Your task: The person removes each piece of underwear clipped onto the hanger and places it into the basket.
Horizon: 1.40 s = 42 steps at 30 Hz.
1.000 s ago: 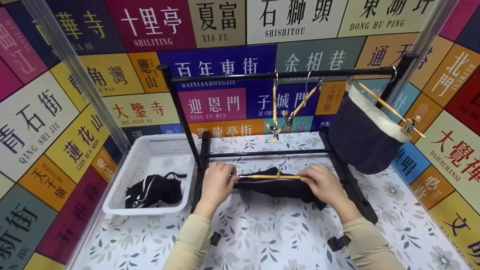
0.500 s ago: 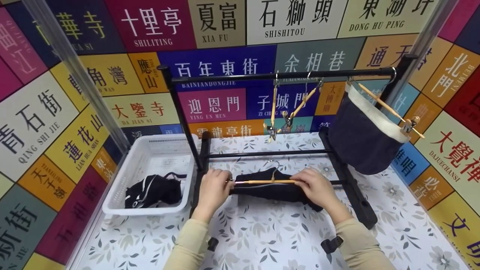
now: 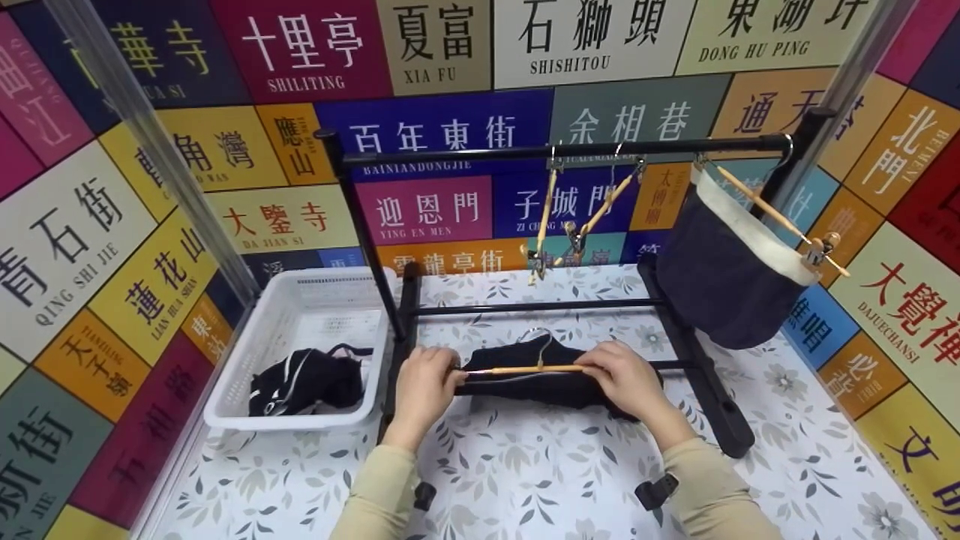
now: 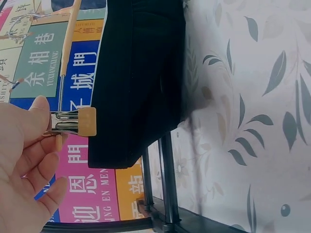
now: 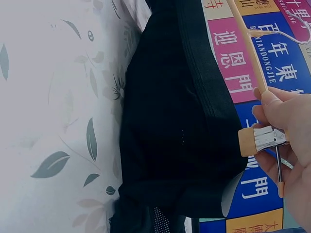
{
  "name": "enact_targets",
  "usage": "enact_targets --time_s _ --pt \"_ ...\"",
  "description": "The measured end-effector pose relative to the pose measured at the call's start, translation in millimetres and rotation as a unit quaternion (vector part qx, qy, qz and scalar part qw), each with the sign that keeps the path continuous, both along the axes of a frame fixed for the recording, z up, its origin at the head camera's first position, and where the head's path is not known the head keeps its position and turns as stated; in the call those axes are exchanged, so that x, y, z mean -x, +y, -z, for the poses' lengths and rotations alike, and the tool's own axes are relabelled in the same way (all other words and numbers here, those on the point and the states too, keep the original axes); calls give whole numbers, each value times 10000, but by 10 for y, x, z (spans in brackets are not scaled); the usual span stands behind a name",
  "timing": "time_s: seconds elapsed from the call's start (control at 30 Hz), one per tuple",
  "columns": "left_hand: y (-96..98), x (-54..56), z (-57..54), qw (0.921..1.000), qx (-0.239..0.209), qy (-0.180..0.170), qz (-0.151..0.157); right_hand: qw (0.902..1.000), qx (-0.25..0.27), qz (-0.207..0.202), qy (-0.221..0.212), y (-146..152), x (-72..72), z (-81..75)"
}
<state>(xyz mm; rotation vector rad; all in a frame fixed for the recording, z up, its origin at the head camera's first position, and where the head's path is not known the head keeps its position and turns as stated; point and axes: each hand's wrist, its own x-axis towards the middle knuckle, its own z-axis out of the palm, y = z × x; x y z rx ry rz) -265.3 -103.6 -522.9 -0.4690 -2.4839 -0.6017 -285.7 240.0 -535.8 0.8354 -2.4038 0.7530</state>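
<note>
While the black rack [image 3: 450, 156] rises beyond the left hand [image 3: 426, 384] and right hand [image 3: 624, 376], and the dark garment [image 3: 551, 391] spreads between them, the right firmly pinches the wooden hanger [image 3: 525, 370], the left its clip [image 4: 87, 121], ideally kept level for even tension.

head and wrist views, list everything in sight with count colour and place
clothes rack: one, black, centre
bare hangers: two, wood-coloured, on the rack's top bar
loaded hanger: one, wood-coloured, rack's right end
navy item: one, cream-banded, on the loaded hanger
basket: one, white, left of the rack
cloth bundle: piece count unclear, black with white trim, inside the basket
held hanger: one, wood-coloured, front middle
garment: one, black, along the held hanger
tablecloth: one, white with grey leaves, underneath
sign panels: many, multicoloured, back and sides
corner posts: two, translucent, rear corners
sleeves: two, beige, bottom
wrist straps: two, black, beside the sleeves
left grip: one, bare, at the held hanger's left end
right grip: one, bare, at its right end
</note>
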Motion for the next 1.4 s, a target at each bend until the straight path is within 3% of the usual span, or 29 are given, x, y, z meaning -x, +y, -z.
enact_targets --time_s 0.2,0.5,0.83,1.0,1.4 --pt "-7 -1 10 9999 27 -97 -107 10000 62 -50 20 -25 12 37" --pt "-25 12 29 9998 -55 129 -148 9999 123 -21 -72 -40 33 96" --pt "-40 26 40 9968 -245 762 -47 9999 131 -14 -95 -67 43 101" --pt "-57 41 60 9955 -311 895 -64 9999 123 -44 -12 -91 43 99" --pt "-84 41 96 9962 -322 792 -180 9999 112 20 -89 -133 37 113"
